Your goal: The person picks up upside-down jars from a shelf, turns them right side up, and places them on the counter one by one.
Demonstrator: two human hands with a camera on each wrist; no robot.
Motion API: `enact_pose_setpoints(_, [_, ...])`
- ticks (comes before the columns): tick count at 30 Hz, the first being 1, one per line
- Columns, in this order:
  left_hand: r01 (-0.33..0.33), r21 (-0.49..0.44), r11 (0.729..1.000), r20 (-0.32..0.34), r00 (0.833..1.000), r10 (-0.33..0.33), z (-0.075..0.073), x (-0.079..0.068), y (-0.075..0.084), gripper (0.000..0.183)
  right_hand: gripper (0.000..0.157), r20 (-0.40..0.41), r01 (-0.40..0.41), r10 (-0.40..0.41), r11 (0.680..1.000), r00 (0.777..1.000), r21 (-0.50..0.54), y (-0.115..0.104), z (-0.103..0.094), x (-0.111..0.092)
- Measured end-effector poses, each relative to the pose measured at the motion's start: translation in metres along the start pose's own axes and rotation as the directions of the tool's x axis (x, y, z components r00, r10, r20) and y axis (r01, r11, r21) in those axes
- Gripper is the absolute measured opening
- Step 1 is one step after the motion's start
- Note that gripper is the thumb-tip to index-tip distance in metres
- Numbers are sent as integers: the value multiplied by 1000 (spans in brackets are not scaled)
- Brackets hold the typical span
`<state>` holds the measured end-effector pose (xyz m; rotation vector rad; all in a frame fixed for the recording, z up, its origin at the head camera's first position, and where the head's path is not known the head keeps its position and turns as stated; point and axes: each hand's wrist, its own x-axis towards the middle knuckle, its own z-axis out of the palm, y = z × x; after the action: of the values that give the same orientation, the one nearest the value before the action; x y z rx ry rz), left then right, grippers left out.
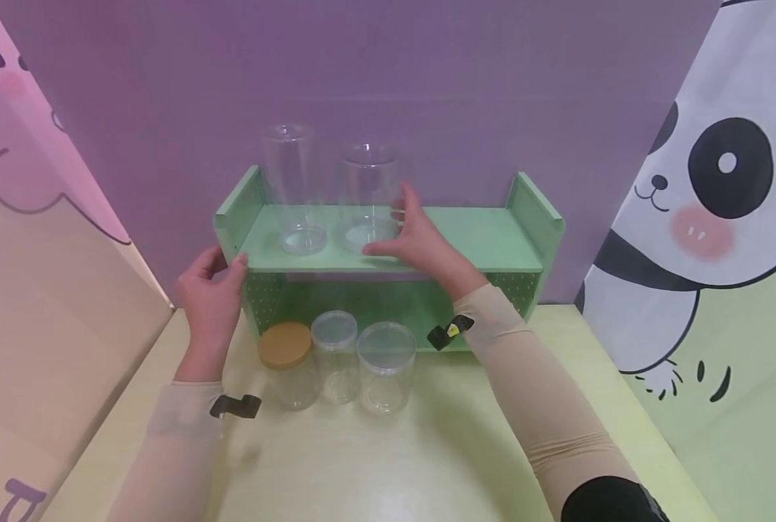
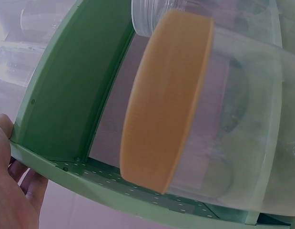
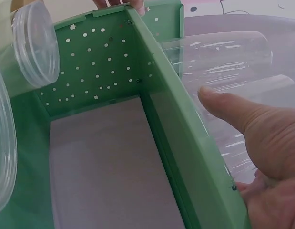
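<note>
A green two-tier shelf (image 1: 472, 235) stands at the back of the table. My left hand (image 1: 211, 293) grips the front edge of its left side panel, thumb in front and fingers behind. On the upper tier stand two clear cylinders: a tall, narrow one (image 1: 291, 177) at left and a wider one (image 1: 366, 185) beside it. Right at the wider cylinder is my right hand (image 1: 427, 243), with its thumb stretched across the lower front and its fingers along the right side. The right wrist view shows that thumb (image 3: 223, 105) extended above the shelf's front edge.
Before the shelf stand three clear jars on the table (image 1: 335, 464): one with a tan lid (image 1: 285, 345), a narrow one with a clear lid (image 1: 335, 362) and a wider clear-lidded one (image 1: 386, 370). A purple wall (image 1: 427, 94) rises behind the shelf.
</note>
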<state>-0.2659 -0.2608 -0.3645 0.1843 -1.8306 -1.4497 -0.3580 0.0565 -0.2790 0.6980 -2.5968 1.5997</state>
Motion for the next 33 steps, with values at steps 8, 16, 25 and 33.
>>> enact_pose_setpoints(8, [14,6,1000,-6,1000,-14,1,2,-4,32,136,-18,15,-15,1000,1000,-8,1,7,3])
enact_pose_setpoints(16, [3,1,1000,-6,1000,-3,2,3,-5,32,128,-49,10,-11,999,999,-31,0,8,0])
enact_pose_setpoints(25, [14,1,1000,2,1000,-14,3,3,-5,33,125,-67,39,-38,999,997,15,2,0,-11])
enact_pose_setpoints(33, [17,-2,1000,4,1000,-17,2,0,-1,33,123,-45,82,-80,996,996,28,3,-7,-26])
